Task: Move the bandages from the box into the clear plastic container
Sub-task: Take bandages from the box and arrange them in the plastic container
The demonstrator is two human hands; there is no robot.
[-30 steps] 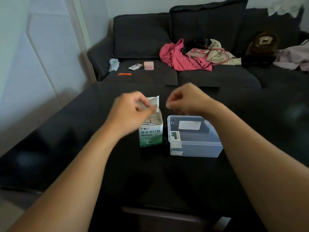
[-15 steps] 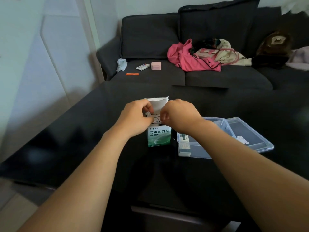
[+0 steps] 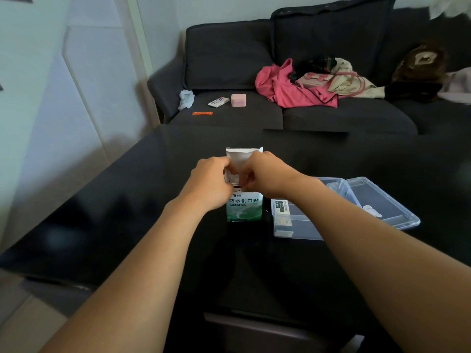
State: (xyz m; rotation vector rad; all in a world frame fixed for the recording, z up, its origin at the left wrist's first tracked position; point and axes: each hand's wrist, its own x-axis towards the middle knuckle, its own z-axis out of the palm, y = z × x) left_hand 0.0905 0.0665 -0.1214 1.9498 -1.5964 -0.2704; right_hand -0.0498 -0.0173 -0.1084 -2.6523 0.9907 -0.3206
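Bandage box [image 3: 244, 208] upright, both hands at top, clear container [image 3: 295, 225] beside

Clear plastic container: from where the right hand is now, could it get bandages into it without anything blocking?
Probably yes. The clear plastic container stands open just right of the box, its lid lying off to the far side. The right hand is at the box top, with only bare table between.
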